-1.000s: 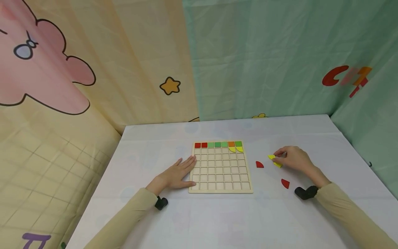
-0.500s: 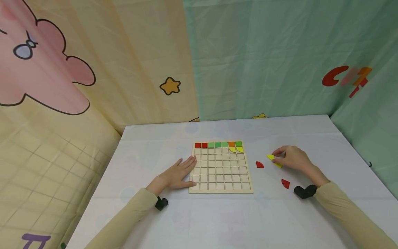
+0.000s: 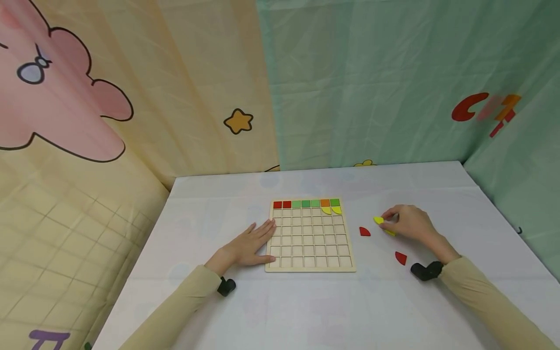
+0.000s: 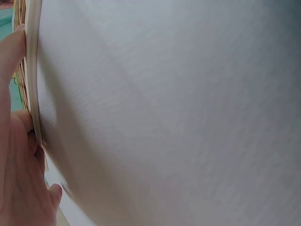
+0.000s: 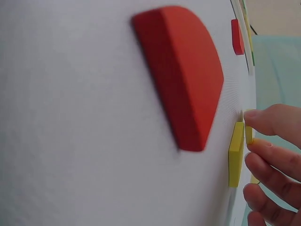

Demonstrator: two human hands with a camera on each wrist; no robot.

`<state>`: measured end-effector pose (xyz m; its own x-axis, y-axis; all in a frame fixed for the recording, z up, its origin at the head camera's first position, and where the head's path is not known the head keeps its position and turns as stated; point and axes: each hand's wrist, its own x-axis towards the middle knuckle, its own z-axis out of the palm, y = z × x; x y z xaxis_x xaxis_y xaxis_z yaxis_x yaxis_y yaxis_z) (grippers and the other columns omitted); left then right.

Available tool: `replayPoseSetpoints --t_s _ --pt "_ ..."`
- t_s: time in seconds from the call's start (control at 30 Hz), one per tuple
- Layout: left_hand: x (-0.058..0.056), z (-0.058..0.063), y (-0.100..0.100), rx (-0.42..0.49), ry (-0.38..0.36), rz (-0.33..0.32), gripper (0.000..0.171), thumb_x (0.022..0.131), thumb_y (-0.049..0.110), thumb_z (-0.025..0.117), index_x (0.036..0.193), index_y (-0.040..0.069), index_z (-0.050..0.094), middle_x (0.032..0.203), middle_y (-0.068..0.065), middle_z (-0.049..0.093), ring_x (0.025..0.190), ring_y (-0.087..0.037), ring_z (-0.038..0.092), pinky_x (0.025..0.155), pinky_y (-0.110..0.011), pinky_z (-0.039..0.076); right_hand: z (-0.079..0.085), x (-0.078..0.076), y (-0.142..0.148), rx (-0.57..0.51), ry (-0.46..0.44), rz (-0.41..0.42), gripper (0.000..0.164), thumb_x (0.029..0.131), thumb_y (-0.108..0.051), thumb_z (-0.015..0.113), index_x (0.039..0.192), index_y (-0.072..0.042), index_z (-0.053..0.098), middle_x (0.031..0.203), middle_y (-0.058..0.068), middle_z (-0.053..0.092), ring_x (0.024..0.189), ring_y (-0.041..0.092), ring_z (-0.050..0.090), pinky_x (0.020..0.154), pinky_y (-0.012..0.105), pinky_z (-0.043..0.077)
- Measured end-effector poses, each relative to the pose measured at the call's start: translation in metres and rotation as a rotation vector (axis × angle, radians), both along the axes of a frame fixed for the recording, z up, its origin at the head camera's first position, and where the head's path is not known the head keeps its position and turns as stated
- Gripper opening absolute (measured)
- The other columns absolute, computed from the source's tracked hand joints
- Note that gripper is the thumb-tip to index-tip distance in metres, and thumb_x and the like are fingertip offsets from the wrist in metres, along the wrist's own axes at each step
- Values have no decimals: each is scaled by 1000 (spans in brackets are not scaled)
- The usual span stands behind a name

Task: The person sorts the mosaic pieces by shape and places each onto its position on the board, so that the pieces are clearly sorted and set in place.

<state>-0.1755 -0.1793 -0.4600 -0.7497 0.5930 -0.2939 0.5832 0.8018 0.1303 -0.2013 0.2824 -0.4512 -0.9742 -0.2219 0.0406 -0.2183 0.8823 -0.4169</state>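
My left hand (image 3: 249, 245) lies with straight fingers across the left edge of a wooden grid board (image 3: 310, 269), thumb near the front corner. With thumb and fingertips, my right hand (image 3: 410, 222) pinches a yellow quarter-circle tile (image 3: 378, 220) to the right of the board. Just below those fingers, a second yellow tile (image 5: 236, 155) lies on the cloth, partly covered by the hand in the head view. One red quarter-circle tile (image 3: 365, 232) rests between board and hand; another red tile (image 3: 400, 258) lies closer to the person.
Red, green and orange square tiles (image 3: 306, 203) fill the board's back row. Two yellow quarter-circle tiles (image 3: 331, 210) sit in the second row at the right. A white cloth covers the table (image 3: 306, 311); printed curtains (image 3: 376, 97) hang behind and beside it.
My right hand has shifted slightly left with the pinched yellow tile, towards the board. The left hand stays where it was.
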Motion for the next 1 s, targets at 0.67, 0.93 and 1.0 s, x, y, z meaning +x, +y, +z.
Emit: replayPoseSetpoints --t_s 0.67,0.93,1.0 --pt "2 4 -1 32 -9 -22 92 91 67 42 155 11 6 164 -2 -1 151 -18 2 122 -49 8 4 -10 -31 -5 18 -16 32 78 -32 76 98 -6 75 89 7 72 67 15 55 52 24 41" --pt "0 -2 -2 4 21 -22 93 91 69 41 155 12 5 164 -1 -2 151 -14 0 123 -46 7 8 -17 -47 -28 -8 4 30 79 -32 75 99 -9 75 92 6 72 67 13 57 54 25 42" --pt "0 -2 -2 5 21 -21 93 90 69 41 155 12 5 164 0 -2 151 -14 0 123 -46 6 9 -19 -52 -32 -6 8 30 79 -32 75 98 -9 75 92 6 73 68 13 57 54 25 43"
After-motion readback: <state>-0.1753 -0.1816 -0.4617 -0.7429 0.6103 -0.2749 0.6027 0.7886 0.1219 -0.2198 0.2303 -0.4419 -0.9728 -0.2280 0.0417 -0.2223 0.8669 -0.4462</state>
